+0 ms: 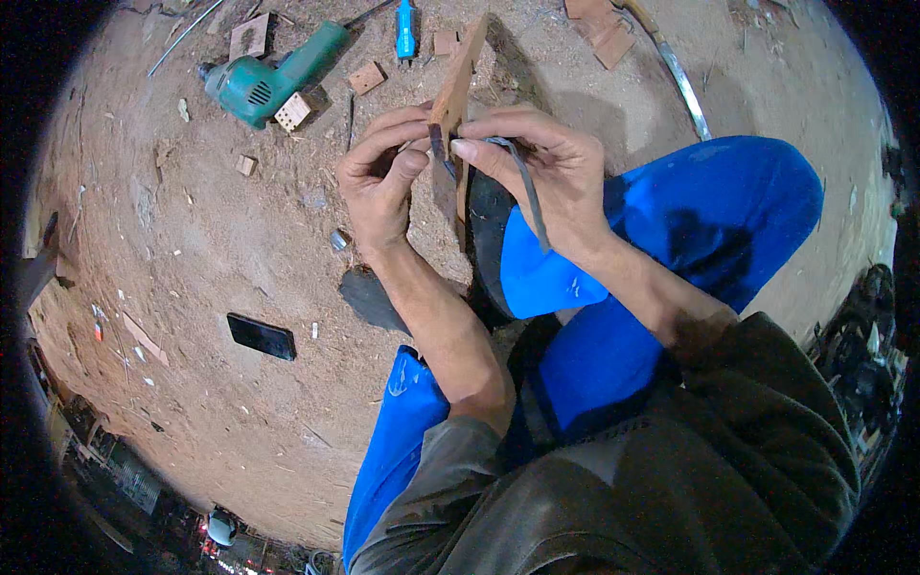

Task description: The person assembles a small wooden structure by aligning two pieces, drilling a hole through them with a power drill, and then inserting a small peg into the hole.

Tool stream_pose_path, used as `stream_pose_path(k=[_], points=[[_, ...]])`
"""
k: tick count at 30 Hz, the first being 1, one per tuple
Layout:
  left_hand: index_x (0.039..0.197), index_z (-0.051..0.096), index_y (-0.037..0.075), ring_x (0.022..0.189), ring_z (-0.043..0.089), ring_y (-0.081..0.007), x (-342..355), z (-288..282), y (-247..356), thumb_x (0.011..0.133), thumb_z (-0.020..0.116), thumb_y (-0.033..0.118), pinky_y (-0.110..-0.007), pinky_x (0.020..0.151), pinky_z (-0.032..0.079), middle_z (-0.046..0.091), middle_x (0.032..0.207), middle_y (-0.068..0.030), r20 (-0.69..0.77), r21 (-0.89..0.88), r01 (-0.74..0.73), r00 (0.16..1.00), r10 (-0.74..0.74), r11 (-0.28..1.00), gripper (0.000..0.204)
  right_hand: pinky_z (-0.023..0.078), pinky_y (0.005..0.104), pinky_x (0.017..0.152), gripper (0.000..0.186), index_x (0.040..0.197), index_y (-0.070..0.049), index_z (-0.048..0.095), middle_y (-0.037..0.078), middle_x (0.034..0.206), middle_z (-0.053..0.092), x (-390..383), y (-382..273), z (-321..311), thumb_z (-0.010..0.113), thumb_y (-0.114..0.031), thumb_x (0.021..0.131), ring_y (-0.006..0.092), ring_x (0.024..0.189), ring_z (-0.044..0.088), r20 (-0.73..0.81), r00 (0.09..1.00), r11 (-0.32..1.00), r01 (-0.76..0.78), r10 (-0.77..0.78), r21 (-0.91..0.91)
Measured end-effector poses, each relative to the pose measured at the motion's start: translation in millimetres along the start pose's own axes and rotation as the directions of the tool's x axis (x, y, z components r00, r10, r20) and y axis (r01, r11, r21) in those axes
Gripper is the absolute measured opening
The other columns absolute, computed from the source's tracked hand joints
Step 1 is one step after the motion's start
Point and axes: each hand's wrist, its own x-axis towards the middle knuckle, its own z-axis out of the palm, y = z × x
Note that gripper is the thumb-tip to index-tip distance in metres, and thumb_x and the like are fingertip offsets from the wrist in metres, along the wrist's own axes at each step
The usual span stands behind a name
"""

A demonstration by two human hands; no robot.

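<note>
An upright wooden piece (458,67) with a dark patch stands on edge between my hands, above a dark shoe. My left hand (385,177) is closed at its left side, thumb and fingertips around something small that I cannot make out. My right hand (537,168) is closed on a thin, curved grey strip (527,192), which hangs down across the palm, and its thumb and forefinger meet the right side of the wooden piece. The fingertips at the wood are partly hidden.
A green drill (259,91), blue tool (405,34), small wood blocks (366,78) and a holed block (292,112) lie beyond my hands. A long metal blade (680,86) is at upper right, a black phone (261,336) at left. My bent blue-clad legs (719,220) surround the work.
</note>
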Motion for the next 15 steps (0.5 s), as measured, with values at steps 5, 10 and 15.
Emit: stream_pose_path(k=[5,10,15], points=[[0.100,0.074,-0.002,0.107,0.065,-0.0270,0.1,4.5,0.6,0.082,0.079,0.012,-0.037,0.092,0.051,0.070,0.109,-0.0169,-0.030,0.050,0.015,0.999,-0.013,0.999,0.022,0.052,0.0229,0.084,0.019,0.106,0.004,0.070,0.010,0.101,0.071,-0.7,-11.9,-2.4,0.072,0.003,0.087,0.0121,0.094,0.066,0.028,0.983,0.983,-0.182,0.181,0.023],[0.098,0.074,-0.002,0.107,0.065,-0.0268,-0.8,6.5,4.3,0.081,0.079,0.008,-0.036,0.092,0.051,0.070,0.109,-0.0168,-0.066,0.059,0.055,0.996,-0.051,0.997,0.021,0.052,0.0227,0.074,0.015,0.104,0.002,0.072,0.005,0.095,0.071,0.1,-12.4,-5.2,0.070,-0.001,0.089,0.0082,0.087,0.063,0.059,0.982,0.983,-0.181,0.179,0.032],[0.097,0.074,-0.003,0.107,0.065,-0.0271,0.8,8.3,5.4,0.077,0.081,0.006,-0.037,0.093,0.052,0.070,0.108,-0.0166,-0.047,0.058,0.049,0.998,-0.047,0.997,0.023,0.054,0.0234,0.078,0.014,0.102,0.003,0.072,0.008,0.099,0.071,4.4,-14.7,-7.2,0.068,0.004,0.089,0.0117,0.090,0.066,0.063,0.998,0.981,-0.016,0.029,-0.194]])
